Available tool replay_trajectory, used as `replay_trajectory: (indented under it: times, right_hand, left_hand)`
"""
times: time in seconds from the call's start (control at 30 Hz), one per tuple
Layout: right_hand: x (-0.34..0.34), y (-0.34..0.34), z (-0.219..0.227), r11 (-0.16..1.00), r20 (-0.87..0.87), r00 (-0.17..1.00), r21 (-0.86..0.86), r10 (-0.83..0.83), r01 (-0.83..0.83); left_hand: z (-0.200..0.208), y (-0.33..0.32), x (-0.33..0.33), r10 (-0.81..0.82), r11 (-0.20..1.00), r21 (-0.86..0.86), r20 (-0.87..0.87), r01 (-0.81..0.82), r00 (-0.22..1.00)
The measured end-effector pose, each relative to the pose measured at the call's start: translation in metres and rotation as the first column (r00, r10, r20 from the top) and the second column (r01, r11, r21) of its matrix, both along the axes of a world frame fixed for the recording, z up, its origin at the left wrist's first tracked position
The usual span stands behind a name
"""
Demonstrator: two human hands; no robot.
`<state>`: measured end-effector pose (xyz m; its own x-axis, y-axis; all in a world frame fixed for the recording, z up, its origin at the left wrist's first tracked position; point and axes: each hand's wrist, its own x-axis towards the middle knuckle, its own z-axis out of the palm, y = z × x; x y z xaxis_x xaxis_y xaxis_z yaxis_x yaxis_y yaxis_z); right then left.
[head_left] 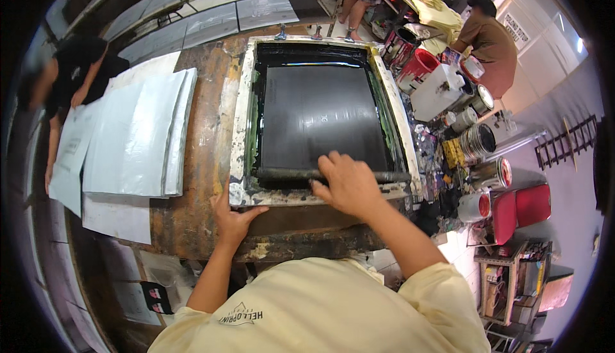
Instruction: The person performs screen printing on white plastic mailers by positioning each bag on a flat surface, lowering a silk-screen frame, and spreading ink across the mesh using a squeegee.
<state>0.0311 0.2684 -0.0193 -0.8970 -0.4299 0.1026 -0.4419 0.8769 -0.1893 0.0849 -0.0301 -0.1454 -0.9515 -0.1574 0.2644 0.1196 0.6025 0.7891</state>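
A screen printing frame (241, 119) with a worn, pale rim lies on the brown worktable before me. Wet black ink (307, 55) lines its inner edges around a shiny dark mesh (320, 119). Across the near end of the mesh lies a long dark squeegee (285, 174). My right hand (349, 183) is closed over the squeegee near its middle, the fingers hiding part of it. At the frame's near left corner, my left hand (234, 218) grips the rim, thumb along the front edge and fingers up the left side.
Left of the frame stands a stack of whitish sheets (131, 135); a person in black (80, 65) holds a sheet (69, 154) beside it. Paint cans and a red bucket (419, 65) crowd the right edge. Clamps (317, 32) sit behind the frame. Another person (490, 45) is at the back right.
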Motion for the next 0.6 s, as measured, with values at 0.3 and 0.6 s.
replay_trajectory:
  times: [0.3,0.6]
  right_hand:
    - [-0.03,-0.009,0.114,0.997,-0.633,0.77,-0.07,-0.078,0.044]
    - [-0.089,-0.012,0.184,0.992,-0.71,0.699,-0.125,-0.085,-0.006]
  left_hand:
    - [0.131,0.032,-0.043,0.04,0.824,0.548,-0.309,0.143,0.95]
    - [0.019,0.058,0.017,-0.048,0.768,-0.595,0.313,0.236,0.948]
